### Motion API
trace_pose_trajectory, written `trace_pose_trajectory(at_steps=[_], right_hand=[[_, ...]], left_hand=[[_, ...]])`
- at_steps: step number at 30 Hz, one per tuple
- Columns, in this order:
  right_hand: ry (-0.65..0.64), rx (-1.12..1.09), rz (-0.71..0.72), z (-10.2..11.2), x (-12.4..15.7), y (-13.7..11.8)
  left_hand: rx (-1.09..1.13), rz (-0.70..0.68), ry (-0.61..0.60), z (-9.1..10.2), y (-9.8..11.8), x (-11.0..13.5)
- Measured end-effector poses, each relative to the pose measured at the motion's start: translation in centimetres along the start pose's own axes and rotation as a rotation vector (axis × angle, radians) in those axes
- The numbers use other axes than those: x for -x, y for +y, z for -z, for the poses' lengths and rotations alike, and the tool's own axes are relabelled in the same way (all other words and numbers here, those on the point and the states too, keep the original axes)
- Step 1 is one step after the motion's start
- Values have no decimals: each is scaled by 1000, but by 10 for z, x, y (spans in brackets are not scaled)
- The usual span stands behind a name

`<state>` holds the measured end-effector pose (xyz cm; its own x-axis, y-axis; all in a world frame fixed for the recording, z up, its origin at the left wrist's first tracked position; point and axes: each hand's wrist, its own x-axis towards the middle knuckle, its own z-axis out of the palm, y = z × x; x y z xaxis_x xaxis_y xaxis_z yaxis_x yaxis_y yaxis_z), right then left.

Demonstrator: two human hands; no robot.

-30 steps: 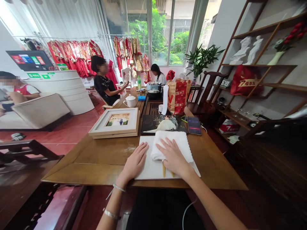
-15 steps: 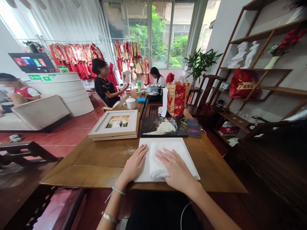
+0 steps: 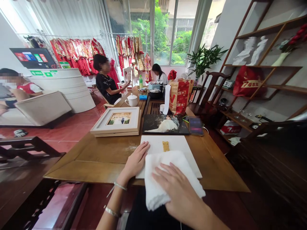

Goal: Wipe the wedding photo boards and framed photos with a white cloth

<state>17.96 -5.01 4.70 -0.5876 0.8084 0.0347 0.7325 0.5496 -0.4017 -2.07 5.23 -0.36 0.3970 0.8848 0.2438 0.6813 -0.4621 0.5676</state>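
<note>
A flat white panel (image 3: pixel 176 141) lies on the wooden table in front of me. My left hand (image 3: pixel 136 160) rests on the panel's left edge, fingers stretched out, with nothing in it. My right hand (image 3: pixel 178 185) is over a folded white towel (image 3: pixel 153 166), its fingers laid across the top and its thumb at the near edge. The towel covers the panel's near part and hangs past its front edge. Beyond the towel, a small gold-brown piece (image 3: pixel 165 146) with two dark dots shows on the panel; its exact kind is unclear.
Behind the panel lie a dark photo panel (image 3: pixel 165 124), a phone (image 3: pixel 196 125) and stacked pale picture frames (image 3: pixel 116 121). Farther back stand a lidded white cup (image 3: pixel 131 100) and a red-and-brown paper bag (image 3: pixel 179 97). Several people sit around the room.
My right hand has drawn the towel toward me and over the panel's front edge, uncovering the gold-brown piece. My left hand stays on the panel's left edge.
</note>
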Motion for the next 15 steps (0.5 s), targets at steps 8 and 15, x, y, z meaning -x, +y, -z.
trace_pose_trajectory(at_steps=[8, 15], right_hand=[[115, 118, -70, 32, -74, 51], [41, 149, 21, 40, -137, 41]], left_hand=[[-46, -12, -10, 0, 0, -1], [-74, 17, 36, 1, 4, -1]])
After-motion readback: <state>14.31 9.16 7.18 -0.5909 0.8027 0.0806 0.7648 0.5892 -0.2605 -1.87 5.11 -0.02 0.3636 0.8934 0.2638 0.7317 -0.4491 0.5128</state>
